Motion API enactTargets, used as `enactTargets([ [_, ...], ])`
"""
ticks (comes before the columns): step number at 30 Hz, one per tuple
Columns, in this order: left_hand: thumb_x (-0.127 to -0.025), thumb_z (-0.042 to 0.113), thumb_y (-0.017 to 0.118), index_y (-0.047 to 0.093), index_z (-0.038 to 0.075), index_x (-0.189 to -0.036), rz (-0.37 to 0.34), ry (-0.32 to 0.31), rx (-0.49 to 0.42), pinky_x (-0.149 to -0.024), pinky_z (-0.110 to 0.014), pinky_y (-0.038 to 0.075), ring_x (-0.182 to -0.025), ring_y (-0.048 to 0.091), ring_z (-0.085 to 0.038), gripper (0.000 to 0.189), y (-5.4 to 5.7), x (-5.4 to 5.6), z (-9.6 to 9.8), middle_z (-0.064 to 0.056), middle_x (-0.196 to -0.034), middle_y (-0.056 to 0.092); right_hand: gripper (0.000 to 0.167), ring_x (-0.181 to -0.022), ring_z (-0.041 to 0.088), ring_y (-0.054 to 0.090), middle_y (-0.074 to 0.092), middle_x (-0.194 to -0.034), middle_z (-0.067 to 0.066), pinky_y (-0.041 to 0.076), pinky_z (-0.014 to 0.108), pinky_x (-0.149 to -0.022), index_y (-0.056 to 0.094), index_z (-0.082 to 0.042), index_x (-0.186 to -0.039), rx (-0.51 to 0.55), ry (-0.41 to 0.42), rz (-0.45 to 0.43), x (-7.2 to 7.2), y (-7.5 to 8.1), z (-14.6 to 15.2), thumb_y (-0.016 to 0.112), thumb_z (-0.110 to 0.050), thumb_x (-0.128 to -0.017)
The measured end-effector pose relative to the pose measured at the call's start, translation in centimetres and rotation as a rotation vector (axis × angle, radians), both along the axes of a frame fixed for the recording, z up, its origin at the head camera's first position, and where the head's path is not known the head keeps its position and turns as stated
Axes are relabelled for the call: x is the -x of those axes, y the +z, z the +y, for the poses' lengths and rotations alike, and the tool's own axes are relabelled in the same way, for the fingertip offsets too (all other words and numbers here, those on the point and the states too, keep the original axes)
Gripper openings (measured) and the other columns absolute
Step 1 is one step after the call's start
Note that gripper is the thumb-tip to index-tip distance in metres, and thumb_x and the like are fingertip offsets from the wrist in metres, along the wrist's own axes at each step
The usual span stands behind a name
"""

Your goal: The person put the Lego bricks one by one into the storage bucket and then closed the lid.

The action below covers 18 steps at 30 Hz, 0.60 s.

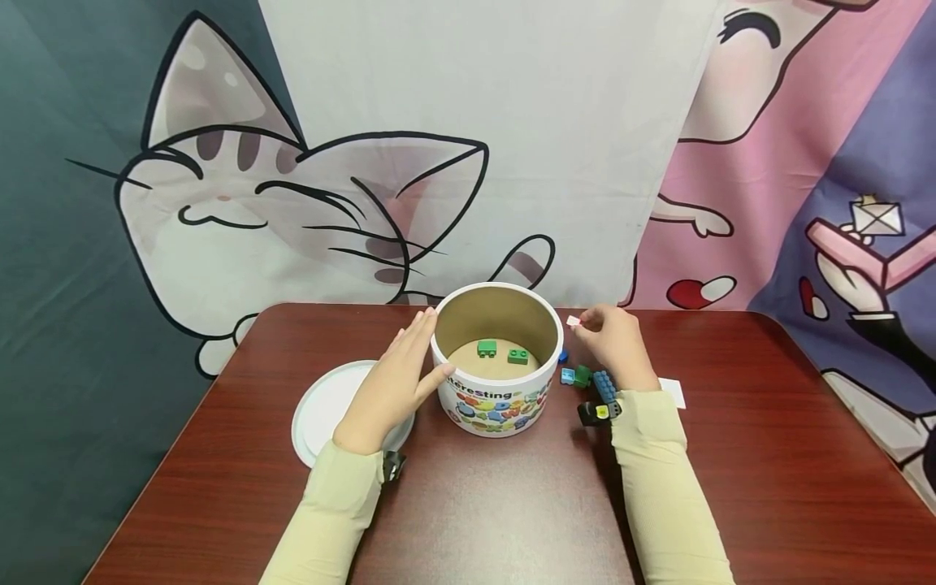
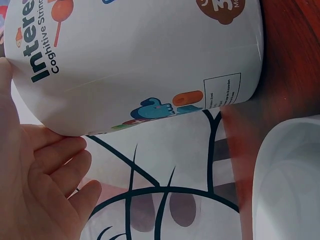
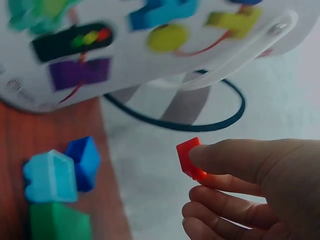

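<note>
Red block (image 3: 184,156), pinched at tips of right fingers (image 3: 227,157), left fingers (image 1: 411,341) extended against white tub (image 1: 493,409)

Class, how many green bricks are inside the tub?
2: one left brick and one right brick, both inside the tub. Its near side may hide more.

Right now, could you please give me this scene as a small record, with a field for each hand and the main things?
left hand: touches the side of the tub
right hand: pinches a red brick to the right of the tub
tub position: upright on the table, uncovered
inside tub: two green bricks
right of tub: light-blue brick, dark green brick, blue bricks
left of tub: white lid, partly hidden by the left hand
</note>
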<state>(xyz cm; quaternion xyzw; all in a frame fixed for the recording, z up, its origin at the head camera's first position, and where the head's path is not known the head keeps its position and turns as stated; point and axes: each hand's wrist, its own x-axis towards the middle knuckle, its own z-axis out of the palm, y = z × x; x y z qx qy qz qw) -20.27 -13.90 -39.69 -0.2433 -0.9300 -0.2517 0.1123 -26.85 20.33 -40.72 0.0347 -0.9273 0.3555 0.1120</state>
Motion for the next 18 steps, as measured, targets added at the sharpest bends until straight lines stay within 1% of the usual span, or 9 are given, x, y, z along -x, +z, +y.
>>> enactTargets([
  [6, -0.103, 0.045, 0.056, 0.022, 0.002, -0.161, -0.006, 0.001, 0.004, -0.126, -0.045, 0.017, -0.154, 0.02, -0.026, 0.08, 0.1, 0.0, 0.0, -0.011, -0.167, 0.023, 0.02, -0.093, 0.034, 0.067, 0.073, -0.099, 0.02, 0.056, 0.051, -0.085, 0.073, 0.002, -0.101, 0.045, 0.007, 0.078, -0.5, 1.4, -0.5, 0.073, -0.017, -0.093],
  [11, -0.103, 0.044, 0.057, 0.023, 0.002, -0.16, 0.004, 0.001, 0.0, -0.126, -0.045, 0.017, -0.154, 0.021, -0.026, 0.079, 0.0, -0.1, 0.0, -0.013, -0.166, 0.026, 0.02, -0.089, 0.03, 0.067, 0.073, -0.097, 0.016, 0.056, 0.049, -0.084, 0.073, 0.0, -0.101, 0.058, 0.02, 0.149, -1.4, 2.7, -1.0, 0.07, -0.02, -0.095],
  [18, -0.102, 0.046, 0.057, 0.022, 0.003, -0.161, 0.006, -0.001, 0.0, -0.126, -0.045, 0.017, -0.154, 0.019, -0.023, 0.081, 0.1, -0.2, 0.0, -0.01, -0.167, 0.023, 0.02, -0.085, 0.026, 0.066, 0.072, -0.095, 0.013, 0.054, 0.041, -0.075, 0.074, -0.002, -0.099, 0.076, 0.004, 0.253, -2.8, 4.5, -2.3, 0.07, -0.022, -0.096],
])
